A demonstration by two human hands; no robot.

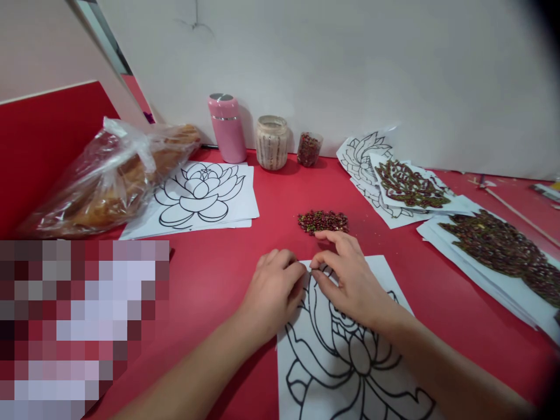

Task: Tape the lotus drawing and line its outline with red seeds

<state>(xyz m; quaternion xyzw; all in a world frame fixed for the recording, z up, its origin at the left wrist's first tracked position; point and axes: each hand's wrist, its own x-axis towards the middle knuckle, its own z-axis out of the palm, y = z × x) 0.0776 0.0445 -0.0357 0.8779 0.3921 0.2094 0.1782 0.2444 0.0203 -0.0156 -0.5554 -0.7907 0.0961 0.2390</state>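
Left hand (280,286) curled, right hand (350,277) loosely bent, both at top edge of lotus line drawing (361,353); cannot tell what's gripped. Apparently fingertip work; next move likely calls for steady paper.

The person's left hand (276,289) and right hand (350,277), both bare, with slender fingers (335,236) and rounded knuckles, narrow at uncovered wrists (245,322) and continue into smooth, bare forearms (196,367) that broaden gradually behind them, the nails being too small to discern.
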